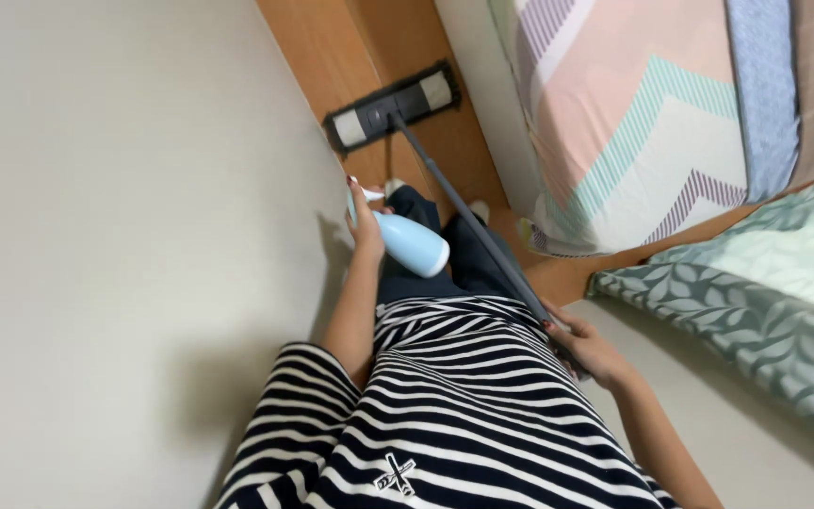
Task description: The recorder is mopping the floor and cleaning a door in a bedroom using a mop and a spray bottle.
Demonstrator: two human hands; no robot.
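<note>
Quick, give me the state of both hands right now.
Left hand: closed on a light blue spray bottle.
Right hand: closed on the mop handle; mop head on the wooden floor.

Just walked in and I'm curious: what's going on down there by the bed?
A person in a striped top stands on the wooden floor between wall and bed. The left hand holds a pale blue spray bottle; the right hand grips the handle of a flat mop whose head rests on the floor.
</note>
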